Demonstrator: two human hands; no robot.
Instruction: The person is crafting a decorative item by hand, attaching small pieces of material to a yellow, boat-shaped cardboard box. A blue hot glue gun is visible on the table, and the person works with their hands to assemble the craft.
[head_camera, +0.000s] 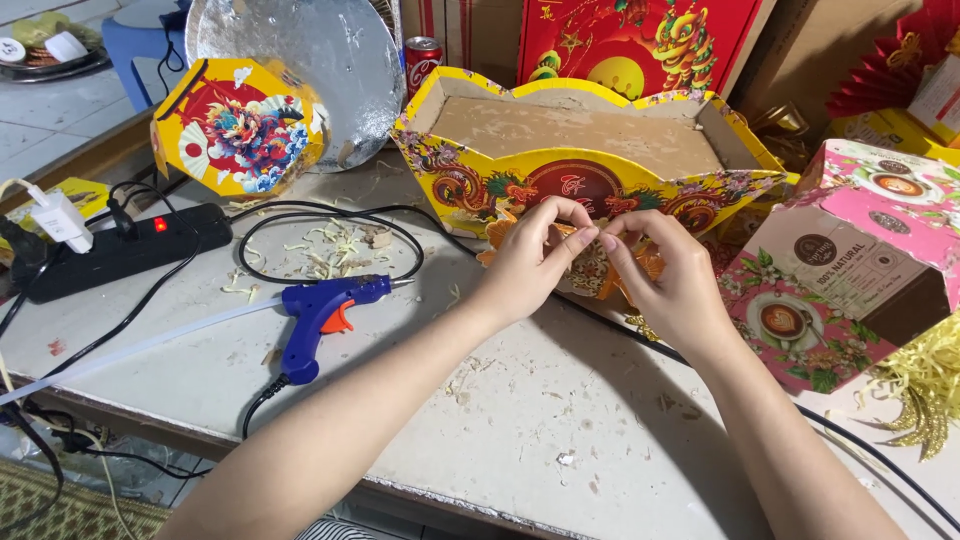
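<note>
My left hand and my right hand meet fingertip to fingertip over a small orange and yellow paper ornament, pinching it between them. The ornament sits just in front of a yellow tray-shaped cardboard box with red and floral decoration on its front wall. Both hands hide most of the ornament. A blue hot glue gun with an orange trigger lies on the table to the left of my left forearm, its nozzle pointing right.
A black power strip with a lit red switch lies at left, its cables looping across the worn white table. A yellow hexagonal lantern panel, a silver foil disc, a pink printed box and gold tinsel surround the work spot.
</note>
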